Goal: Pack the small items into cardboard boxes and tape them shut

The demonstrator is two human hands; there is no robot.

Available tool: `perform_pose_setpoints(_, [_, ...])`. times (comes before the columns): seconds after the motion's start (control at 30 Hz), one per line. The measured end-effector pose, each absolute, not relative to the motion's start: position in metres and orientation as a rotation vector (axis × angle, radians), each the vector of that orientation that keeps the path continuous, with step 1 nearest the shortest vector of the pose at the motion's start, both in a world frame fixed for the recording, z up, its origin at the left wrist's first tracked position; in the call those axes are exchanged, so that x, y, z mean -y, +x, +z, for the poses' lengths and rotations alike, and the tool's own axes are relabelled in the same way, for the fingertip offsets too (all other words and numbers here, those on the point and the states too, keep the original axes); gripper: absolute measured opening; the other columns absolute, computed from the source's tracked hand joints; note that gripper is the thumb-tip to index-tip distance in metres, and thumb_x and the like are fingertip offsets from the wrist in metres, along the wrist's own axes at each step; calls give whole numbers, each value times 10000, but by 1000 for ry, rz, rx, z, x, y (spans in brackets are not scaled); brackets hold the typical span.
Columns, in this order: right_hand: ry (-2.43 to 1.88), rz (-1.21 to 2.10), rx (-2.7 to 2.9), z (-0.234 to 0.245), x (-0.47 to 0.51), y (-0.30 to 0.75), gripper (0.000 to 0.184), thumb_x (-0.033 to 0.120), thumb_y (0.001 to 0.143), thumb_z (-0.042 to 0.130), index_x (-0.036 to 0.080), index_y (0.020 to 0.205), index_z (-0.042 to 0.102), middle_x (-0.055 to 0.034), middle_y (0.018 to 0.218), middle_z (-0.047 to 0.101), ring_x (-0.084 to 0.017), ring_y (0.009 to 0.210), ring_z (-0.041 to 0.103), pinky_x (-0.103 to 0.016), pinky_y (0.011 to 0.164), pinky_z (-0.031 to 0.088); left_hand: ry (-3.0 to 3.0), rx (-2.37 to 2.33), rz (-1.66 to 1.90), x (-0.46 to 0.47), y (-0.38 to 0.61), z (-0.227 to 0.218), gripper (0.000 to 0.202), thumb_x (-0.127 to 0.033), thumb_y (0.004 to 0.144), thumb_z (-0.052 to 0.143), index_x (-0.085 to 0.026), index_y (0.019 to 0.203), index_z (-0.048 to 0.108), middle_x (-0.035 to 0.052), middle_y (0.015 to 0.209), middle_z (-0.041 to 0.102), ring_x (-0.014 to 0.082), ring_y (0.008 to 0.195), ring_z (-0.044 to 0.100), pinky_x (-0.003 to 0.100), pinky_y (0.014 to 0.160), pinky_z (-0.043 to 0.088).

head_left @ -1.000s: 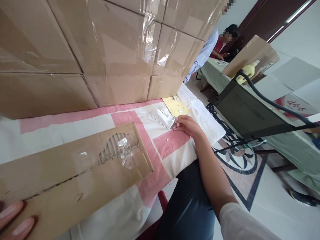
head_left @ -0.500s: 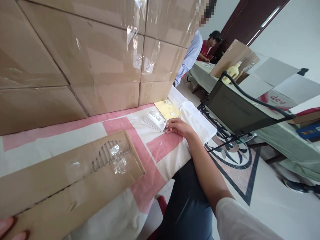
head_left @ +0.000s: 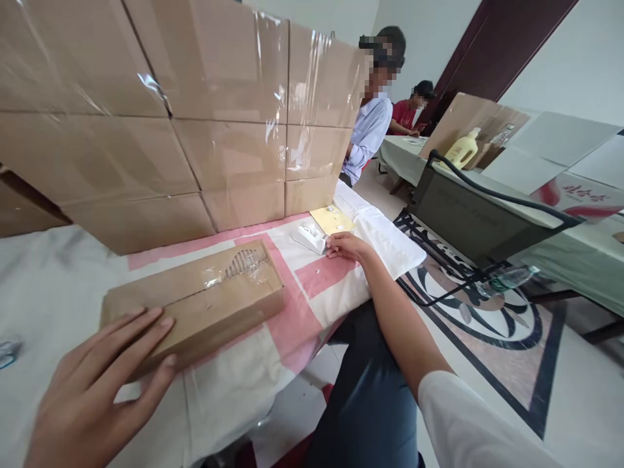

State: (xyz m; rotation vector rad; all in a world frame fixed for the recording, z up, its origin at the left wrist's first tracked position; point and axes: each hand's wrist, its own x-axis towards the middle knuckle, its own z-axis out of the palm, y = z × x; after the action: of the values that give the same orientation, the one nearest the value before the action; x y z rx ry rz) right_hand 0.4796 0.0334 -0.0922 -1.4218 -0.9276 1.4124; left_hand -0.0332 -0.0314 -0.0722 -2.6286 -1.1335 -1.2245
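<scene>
A long cardboard box [head_left: 205, 305] lies on the cloth-covered table, with clear tape and a torn, ribbed patch near its far end. My left hand [head_left: 107, 370] rests on the box's near end, fingers stretched out over its top and thumb against the side. Further off, my right hand [head_left: 346, 247] has its fingers pinched together at the front end of a white tape dispenser [head_left: 308, 239]. Any tape between those fingertips is too small to make out. Right behind the dispenser lies a yellow sheet [head_left: 331, 220] carrying several small pale bits.
Stacked, taped cartons [head_left: 234, 156] form a wall along the table's back. A white cloth [head_left: 385, 234] hangs over the right edge. Beyond are a folding chair [head_left: 487, 227], a bottle on the floor [head_left: 511, 281], and two people, one in a pale blue shirt [head_left: 373, 127].
The view has shifted, bringing the whole left hand and the box's near end into sight. My right hand stays pinched at the dispenser.
</scene>
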Motion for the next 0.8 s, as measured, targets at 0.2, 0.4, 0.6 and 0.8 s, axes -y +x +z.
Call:
perform_pose_setpoints(0.2, [-1451,1458,969,-90,-33,481,189,283,930,729,121,862,658,14,707,644,-106,640,669,-241,625,608,-2556,969,-1160,27,-23,-59,531,-256,900,679,-281,1417,557,101,1356,657,332,1248,639,511,1114,493])
perform_pose_setpoints(0.4, [-1528,1476,1002,-87,-32,481,268,341,999,639,140,1176,646,-64,1088,683,-156,874,683,-321,748,609,-2511,944,-1117,28,-19,-55,470,-208,902,673,-234,1359,564,117,1343,654,319,1249,638,475,1101,503])
perform_pose_setpoints(0.6, [-1542,1435,1047,-91,-30,481,311,353,996,640,150,1230,634,-85,1180,669,-190,974,682,-376,828,607,-2512,943,-1118,26,-21,-58,458,-238,916,649,-257,1364,559,104,1348,650,307,1245,639,463,1103,494])
perform_pose_setpoints(0.8, [-1578,1401,1098,-97,-31,486,318,355,994,642,149,1236,634,-90,1200,666,-201,1004,681,-396,858,603,-2520,920,-1145,23,-22,-60,455,-299,935,616,-267,1384,555,103,1336,656,326,1234,637,470,1044,510])
